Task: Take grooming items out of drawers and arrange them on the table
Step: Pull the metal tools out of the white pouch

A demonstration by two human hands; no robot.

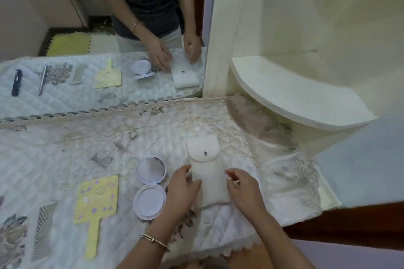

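Note:
A white pouch [206,166] with a snap flap lies flat on the quilted table cover [65,155], flap pointing away from me. My left hand [182,185] rests at its left edge and my right hand [242,188] at its right edge, fingers spread and touching the fabric without gripping it. Left of the pouch an open round compact mirror [150,188] lies with both halves facing up. Further left lie a yellow dotted hand mirror [97,201] and a grey comb [43,229].
A large wall mirror [98,28] behind the table reflects the items, plus a dark tube and a metal tool. A curved cream shelf [295,94] juts out at the right. The table's right edge [317,207] drops off beyond the lace trim.

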